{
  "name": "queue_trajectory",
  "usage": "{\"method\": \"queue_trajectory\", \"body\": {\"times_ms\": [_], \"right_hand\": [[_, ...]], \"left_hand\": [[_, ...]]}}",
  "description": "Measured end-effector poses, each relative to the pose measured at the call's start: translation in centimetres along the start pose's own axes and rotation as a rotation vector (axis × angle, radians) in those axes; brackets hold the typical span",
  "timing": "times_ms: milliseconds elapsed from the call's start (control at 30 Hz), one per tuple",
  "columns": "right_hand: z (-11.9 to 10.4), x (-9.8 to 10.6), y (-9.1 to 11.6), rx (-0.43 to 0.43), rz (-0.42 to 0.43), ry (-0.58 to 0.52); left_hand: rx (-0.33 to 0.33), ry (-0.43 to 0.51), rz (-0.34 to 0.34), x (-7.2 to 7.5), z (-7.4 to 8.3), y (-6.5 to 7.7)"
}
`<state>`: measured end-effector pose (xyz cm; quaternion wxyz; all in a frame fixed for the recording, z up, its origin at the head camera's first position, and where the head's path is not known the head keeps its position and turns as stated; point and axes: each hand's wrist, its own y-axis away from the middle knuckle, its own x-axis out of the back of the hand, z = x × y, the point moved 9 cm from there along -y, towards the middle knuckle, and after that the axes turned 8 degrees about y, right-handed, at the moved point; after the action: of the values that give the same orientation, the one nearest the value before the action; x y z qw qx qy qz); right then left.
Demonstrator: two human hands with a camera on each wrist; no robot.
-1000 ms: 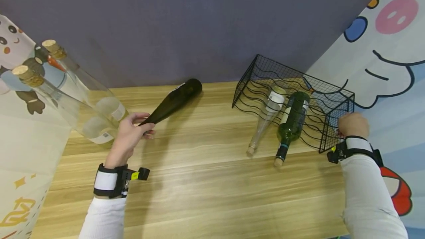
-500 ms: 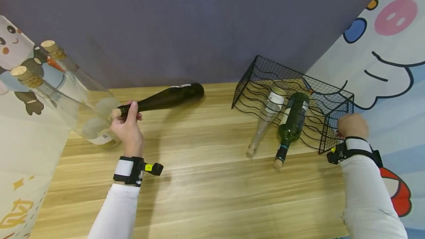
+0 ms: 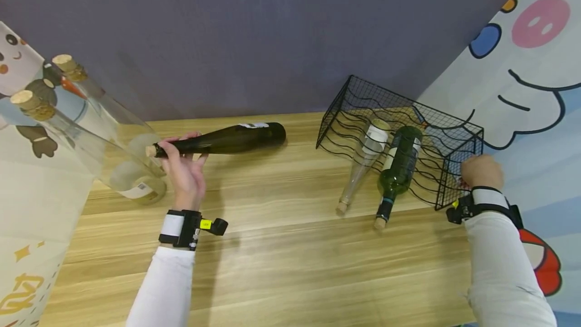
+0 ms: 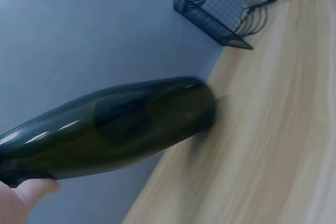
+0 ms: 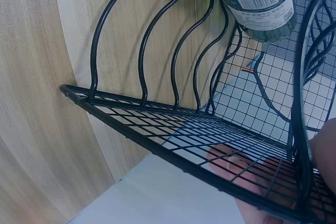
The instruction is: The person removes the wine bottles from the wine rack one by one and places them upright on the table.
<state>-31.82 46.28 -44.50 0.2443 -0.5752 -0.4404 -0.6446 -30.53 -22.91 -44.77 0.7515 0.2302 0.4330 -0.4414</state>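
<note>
A dark green wine bottle (image 3: 240,139) lies across my left hand (image 3: 185,173), which holds it by the corked neck. The thumb goes over the neck and the fingers come up behind it. Its base points right, towards the rack, and fills the middle of the left wrist view. My right hand (image 3: 482,171) grips the right end of a black wire wine rack (image 3: 463,158); in the right wrist view its fingers (image 5: 233,169) show through the mesh. On the rack lie a clear corked bottle (image 3: 363,163) and a green wine bottle (image 3: 400,160), necks towards me.
Two tall clear corked bottles (image 3: 136,178) stand at the left of the wooden table (image 3: 290,246). A grey wall (image 3: 272,39) rises along the back edge, and cartoon-printed panels (image 3: 540,115) bound both sides.
My left hand has shifted up and a little right, turning the dark bottle from a slant to nearly level, its cork now on the left. The right hand and rack stay put.
</note>
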Motion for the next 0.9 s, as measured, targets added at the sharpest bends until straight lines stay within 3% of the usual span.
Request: {"method": "queue_trajectory", "body": {"times_ms": [367, 633, 767, 900], "right_hand": [[0.0, -0.1, 0.1, -0.011, -0.016, -0.043], [-0.1, 0.2, 0.2, -0.015, -0.001, -0.017], [-0.2, 0.3, 0.3, -0.009, 0.012, -0.003], [-0.1, 0.2, 0.2, -0.012, 0.010, -0.017]], "left_hand": [[-0.007, -0.147, -0.097, -0.9, 0.7, 0.2], [-0.029, -0.166, -0.199, -1.4, 0.8, 0.3], [-0.100, -0.244, -0.295, -2.8, 1.1, 1.0], [-0.234, -0.369, -0.437, -4.7, 1.5, 2.4]]}}
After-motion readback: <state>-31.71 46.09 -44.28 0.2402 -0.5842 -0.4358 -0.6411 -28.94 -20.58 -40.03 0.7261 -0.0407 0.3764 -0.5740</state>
